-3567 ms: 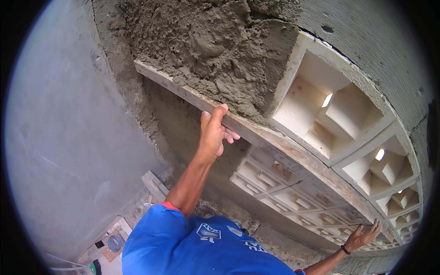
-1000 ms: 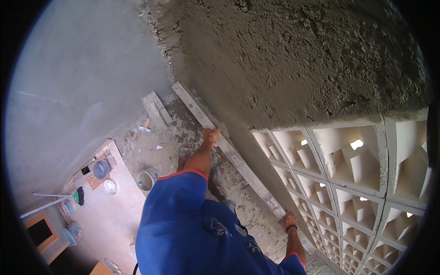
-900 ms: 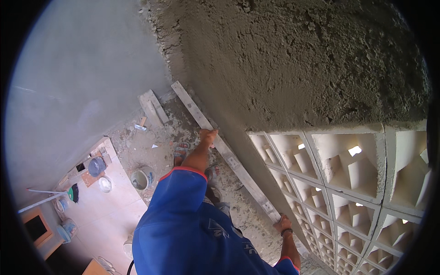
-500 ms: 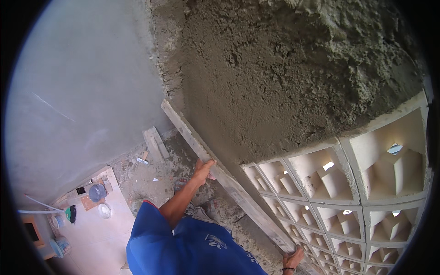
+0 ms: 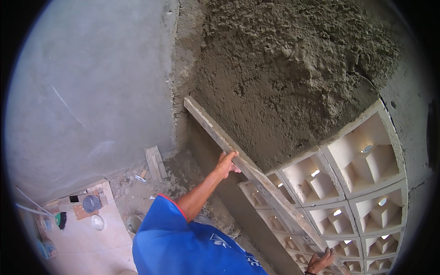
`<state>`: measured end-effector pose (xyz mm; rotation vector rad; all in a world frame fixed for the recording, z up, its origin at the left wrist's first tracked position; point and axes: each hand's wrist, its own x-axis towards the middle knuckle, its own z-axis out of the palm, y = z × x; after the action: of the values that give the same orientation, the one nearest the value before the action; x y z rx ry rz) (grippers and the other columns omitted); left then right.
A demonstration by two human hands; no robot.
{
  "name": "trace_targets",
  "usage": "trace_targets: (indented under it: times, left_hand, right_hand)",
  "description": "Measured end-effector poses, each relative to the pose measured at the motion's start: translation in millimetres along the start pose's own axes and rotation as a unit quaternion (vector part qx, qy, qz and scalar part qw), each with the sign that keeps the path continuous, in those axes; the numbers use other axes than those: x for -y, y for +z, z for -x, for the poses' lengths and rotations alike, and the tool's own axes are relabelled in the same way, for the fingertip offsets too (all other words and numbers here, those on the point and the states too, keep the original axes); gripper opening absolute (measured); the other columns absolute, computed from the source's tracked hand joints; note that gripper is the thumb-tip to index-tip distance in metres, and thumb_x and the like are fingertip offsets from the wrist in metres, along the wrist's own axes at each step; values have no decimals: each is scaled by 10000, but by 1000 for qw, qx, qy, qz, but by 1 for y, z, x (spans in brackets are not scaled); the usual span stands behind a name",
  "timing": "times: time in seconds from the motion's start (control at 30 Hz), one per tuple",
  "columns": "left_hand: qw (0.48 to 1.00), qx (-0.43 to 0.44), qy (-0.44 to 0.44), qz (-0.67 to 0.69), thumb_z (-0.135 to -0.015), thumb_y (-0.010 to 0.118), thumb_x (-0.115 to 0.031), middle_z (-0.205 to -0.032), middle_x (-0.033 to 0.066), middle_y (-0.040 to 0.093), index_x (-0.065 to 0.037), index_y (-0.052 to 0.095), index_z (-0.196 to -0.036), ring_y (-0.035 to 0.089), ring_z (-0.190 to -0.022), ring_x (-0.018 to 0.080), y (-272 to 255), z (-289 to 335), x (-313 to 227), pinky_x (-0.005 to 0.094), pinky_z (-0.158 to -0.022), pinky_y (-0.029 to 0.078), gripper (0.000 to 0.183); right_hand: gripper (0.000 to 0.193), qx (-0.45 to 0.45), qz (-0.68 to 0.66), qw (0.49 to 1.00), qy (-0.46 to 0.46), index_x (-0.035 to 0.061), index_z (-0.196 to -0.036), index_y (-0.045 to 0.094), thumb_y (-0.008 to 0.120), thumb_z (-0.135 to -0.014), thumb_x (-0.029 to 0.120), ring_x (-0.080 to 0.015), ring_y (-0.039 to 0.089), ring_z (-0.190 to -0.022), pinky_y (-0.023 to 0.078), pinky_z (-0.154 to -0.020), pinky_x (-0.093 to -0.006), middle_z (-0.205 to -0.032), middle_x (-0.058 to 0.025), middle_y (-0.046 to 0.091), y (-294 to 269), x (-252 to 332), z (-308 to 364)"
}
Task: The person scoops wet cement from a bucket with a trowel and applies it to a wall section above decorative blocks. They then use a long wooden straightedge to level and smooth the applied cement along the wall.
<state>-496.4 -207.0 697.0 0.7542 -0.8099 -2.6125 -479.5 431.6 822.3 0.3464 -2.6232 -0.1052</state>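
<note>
A long wooden straightedge board point(image 5: 270, 190) runs diagonally against the wall, from the corner at upper left to the lower right. My left hand point(image 5: 227, 164) is wrapped round it near its upper middle. Lower down, my right hand point(image 5: 321, 261), with a dark band at the wrist, grips the board near its other end. Rough wet mortar point(image 5: 293, 78) covers the wall above the board. The board's lower part lies across the pale breeze blocks point(image 5: 362, 165), hiding some of them.
A smooth grey wall point(image 5: 101, 82) meets the mortared one at the corner. On the floor stand a dark bucket point(image 5: 92, 203), a white tub point(image 5: 97, 222) and another bucket point(image 5: 134, 223). Short planks point(image 5: 156, 163) lean by the grey wall; a green-and-black brush point(image 5: 60, 220) is at far left.
Both hands have moved the board up the wall and to the right. It now crosses more of the breeze blocks, and smoothed mortar shows below it. The view has shifted too.
</note>
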Motion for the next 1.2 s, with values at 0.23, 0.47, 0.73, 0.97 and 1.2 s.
trace_targets:
  times: [0.23,0.47,0.73,0.97,1.2]
  left_hand:
    - [998,53,15,31,-841,648,-303,-887,210,578,-25,305,-1170,561,-449,235,-6,-35,29,352,-426,532,551]
    - [998,8,57,7,-846,628,-291,-821,173,549,-52,355,-1091,488,-393,219,23,-19,1,372,-421,516,438]
    - [993,-4,112,-40,-841,627,-328,-795,178,542,28,327,-1120,507,-363,205,68,-2,-47,307,-334,465,543]
    - [984,-2,124,-126,-841,612,-381,-808,196,549,77,366,-1077,543,-393,206,93,13,-75,287,-321,415,571]
    - [973,2,167,-158,-839,614,-411,-792,200,553,101,379,-1049,534,-387,193,108,29,-89,292,-322,390,601]
  right_hand:
    - [715,-88,19,993,-71,31,-1229,512,676,-534,-10,-422,415,-1264,315,-1044,-531,-1276,-217,490,4,17,-25]
    - [773,-106,-12,993,-42,55,-1259,522,722,-517,-21,-410,420,-1265,323,-1049,-509,-1313,-215,478,-1,22,-24]
    - [735,-135,-25,990,-25,34,-1272,526,655,-554,-51,-410,432,-1246,320,-1054,-503,-1308,-212,489,-24,33,-37]
    - [780,-151,-19,988,14,43,-1312,510,649,-553,-72,-395,423,-1269,309,-1063,-502,-1340,-208,484,-32,39,-39]
    - [778,-172,-46,984,9,43,-1315,517,628,-558,-97,-389,451,-1242,333,-1051,-487,-1307,-206,512,-39,37,-45]
